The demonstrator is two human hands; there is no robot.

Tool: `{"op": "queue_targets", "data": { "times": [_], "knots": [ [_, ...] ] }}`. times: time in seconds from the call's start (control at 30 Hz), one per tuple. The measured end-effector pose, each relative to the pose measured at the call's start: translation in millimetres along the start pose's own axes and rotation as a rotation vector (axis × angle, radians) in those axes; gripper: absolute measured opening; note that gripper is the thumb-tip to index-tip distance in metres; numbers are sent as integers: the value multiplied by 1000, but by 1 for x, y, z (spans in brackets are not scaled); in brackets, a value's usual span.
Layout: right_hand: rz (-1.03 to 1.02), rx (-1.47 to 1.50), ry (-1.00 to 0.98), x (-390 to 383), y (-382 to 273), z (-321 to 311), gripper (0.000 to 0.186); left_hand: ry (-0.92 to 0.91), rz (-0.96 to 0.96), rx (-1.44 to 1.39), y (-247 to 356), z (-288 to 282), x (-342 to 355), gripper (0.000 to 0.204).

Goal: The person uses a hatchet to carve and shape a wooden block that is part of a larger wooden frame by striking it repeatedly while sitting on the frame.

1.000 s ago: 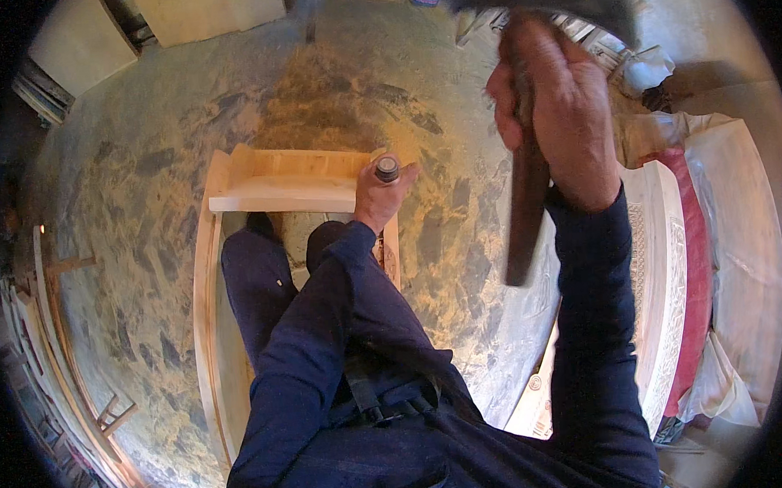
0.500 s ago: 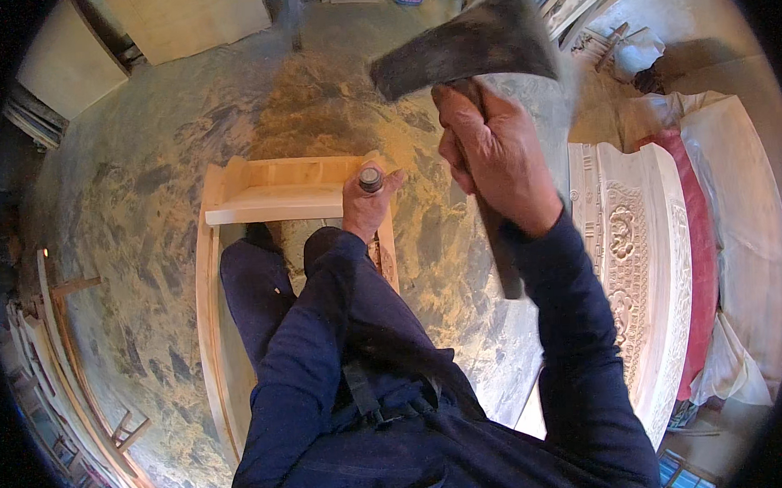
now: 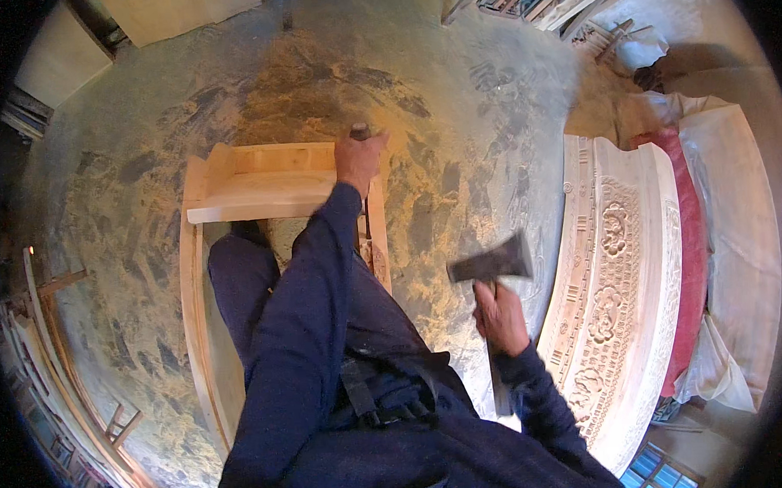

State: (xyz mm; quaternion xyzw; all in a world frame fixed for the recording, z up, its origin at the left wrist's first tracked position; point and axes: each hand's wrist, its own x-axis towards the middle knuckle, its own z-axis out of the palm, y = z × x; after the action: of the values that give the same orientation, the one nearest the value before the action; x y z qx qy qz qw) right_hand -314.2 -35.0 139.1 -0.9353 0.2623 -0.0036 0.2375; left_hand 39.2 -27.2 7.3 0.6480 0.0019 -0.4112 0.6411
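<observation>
My left hand (image 3: 358, 165) is closed round an upright chisel (image 3: 360, 130); only its round handle end shows above my fist, and the blade is hidden. That fist is at the far right corner of a pale wooden frame (image 3: 272, 206), which has a board across its far end. Lower and to the right, my right hand (image 3: 502, 319) grips a hatchet (image 3: 494, 262) by its wooden handle, just below the dark metal head. The hatchet is apart from both the chisel and the frame. My legs are inside and over the frame.
A carved pale wood panel (image 3: 616, 295) stands on the right, with red cloth (image 3: 689, 231) and plastic sheeting (image 3: 744, 229) beyond it. Long wood strips (image 3: 61, 380) lie at left. Boards (image 3: 185, 13) lean at the back, and sawdust covers the floor (image 3: 424, 208).
My right hand has brought the hatchet down from high in front to low on the right, nearer my body. My left hand with the chisel still holds at the frame's corner, its wrist turned slightly.
</observation>
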Motion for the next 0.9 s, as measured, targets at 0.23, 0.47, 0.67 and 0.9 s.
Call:
{"op": "queue_targets", "data": {
  "times": [0.23,0.47,0.67,0.9],
  "knots": [
    [647,522,-305,-86,-17,33,29,-673,-212,-292,28,-18,-3,39],
    [522,413,-355,-47,-70,30,40,10,345,-386,73,-23,-63,36],
    [332,386,-341,-49,-91,80,46,124,365,-455,43,-37,-79,31],
    [281,294,-337,-42,-89,85,48,172,296,-447,29,-41,-77,36]
  ]
}}
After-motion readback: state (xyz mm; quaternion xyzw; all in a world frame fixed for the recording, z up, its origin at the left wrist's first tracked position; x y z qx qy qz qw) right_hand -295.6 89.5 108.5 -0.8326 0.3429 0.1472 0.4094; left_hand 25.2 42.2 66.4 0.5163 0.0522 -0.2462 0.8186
